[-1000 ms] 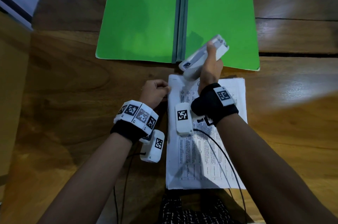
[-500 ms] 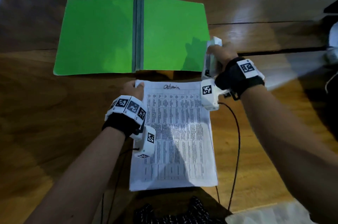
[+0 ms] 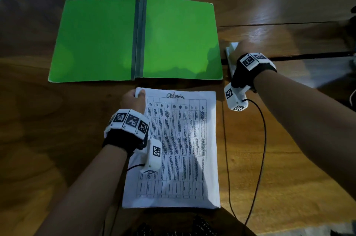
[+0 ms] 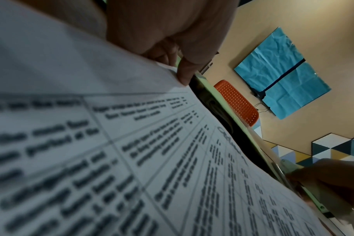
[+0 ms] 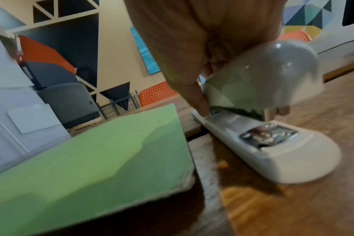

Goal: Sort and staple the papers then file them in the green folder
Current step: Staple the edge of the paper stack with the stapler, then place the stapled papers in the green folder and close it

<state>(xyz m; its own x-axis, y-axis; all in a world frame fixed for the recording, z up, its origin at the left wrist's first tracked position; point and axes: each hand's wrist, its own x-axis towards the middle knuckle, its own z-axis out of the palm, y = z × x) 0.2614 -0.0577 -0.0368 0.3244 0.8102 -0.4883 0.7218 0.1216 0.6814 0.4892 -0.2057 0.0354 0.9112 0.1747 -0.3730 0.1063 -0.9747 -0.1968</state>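
Note:
The green folder (image 3: 134, 39) lies open and flat on the wooden table, its corner close in the right wrist view (image 5: 91, 159). Below it lies a stack of printed papers (image 3: 177, 149) with a table of text and a handwritten word on top. My left hand (image 3: 133, 99) pinches the stack's top left corner, thumb on top (image 4: 182, 75). My right hand (image 3: 238, 52) grips a white stapler (image 5: 263, 127) whose base sits on the table just right of the folder; its mouth gapes with nothing in it.
A dark seam (image 3: 308, 56) between table planks runs right from the stapler. Cables (image 3: 264, 139) trail from the wrist cameras over the table right of the papers. Orange chairs (image 5: 158, 92) and a grey seat stand beyond the far edge.
My right hand carried the stapler away from the papers' top, over the folder, and down onto the table right of the folder. My left hand kept its pinch on the papers' corner.

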